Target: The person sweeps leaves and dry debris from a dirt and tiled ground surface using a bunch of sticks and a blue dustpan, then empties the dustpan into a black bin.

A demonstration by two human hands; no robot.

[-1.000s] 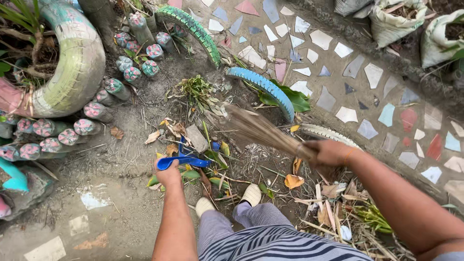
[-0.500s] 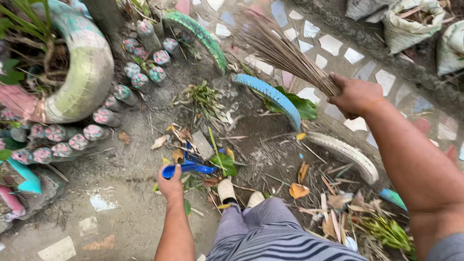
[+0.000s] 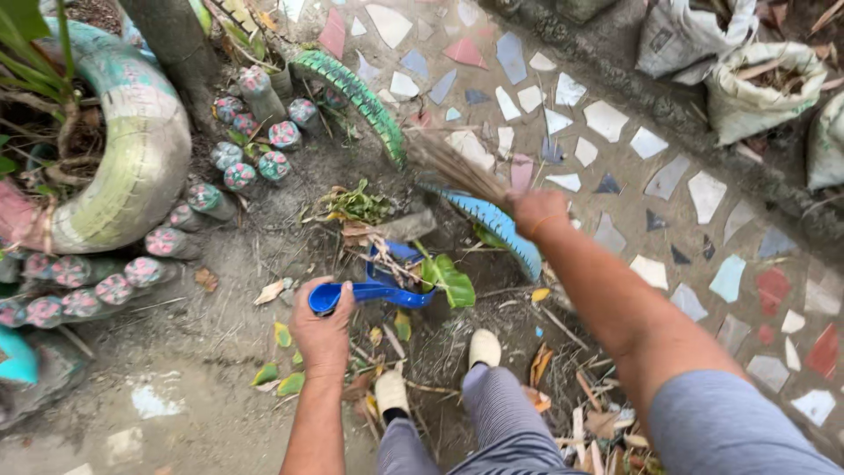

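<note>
My left hand (image 3: pixel 323 330) grips the handle of a blue dustpan (image 3: pixel 380 286) that rests on the dirt and holds twigs and a large green leaf (image 3: pixel 450 277). My right hand (image 3: pixel 538 211) is closed around a bundle-of-sticks broom (image 3: pixel 447 163), whose bristles point up and left over a small pile of leaves and weeds (image 3: pixel 356 207). My two feet in pale shoes (image 3: pixel 483 348) stand just below the dustpan.
Painted half-buried tyres, green (image 3: pixel 352 88) and blue (image 3: pixel 505 233), edge the dirt bed. A pale tyre planter (image 3: pixel 141 167) and rows of painted bottles (image 3: pixel 255 141) lie left. A mosaic stone path (image 3: pixel 668 176) runs right, with filled sacks (image 3: pixel 756 79) beyond. Dry leaves litter the ground.
The broom has swung down and left from over the path toward the leaf pile. The dustpan has stayed on the ground with more debris in it.
</note>
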